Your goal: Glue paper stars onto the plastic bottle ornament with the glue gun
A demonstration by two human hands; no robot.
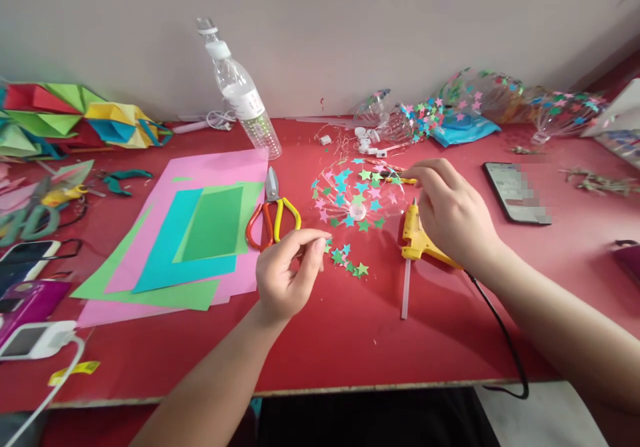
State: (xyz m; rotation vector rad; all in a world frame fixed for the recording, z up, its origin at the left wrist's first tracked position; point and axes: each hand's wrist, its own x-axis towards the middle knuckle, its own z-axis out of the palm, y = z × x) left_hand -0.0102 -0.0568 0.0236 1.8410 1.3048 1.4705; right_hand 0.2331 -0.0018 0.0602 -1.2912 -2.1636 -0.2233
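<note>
Toward the middle of the bench [325, 340], the star-covered clear plastic piece [357, 212] lies between the left hand [290, 275], its thumb and forefinger pressed together, whether on anything I cannot tell, and the right hand [456, 212], whose curled fingers meet a thin yellow tool [409, 181] without showing if they grip it. The glue gun [413, 230] lies just beneath, so a low sweep could brush its nozzle [415, 201], perhaps hot. Its cord [524, 375] droops over the near edge, where a snag could drag the gun, and a dipping left hand might scatter the loose stars [362, 269].
</note>
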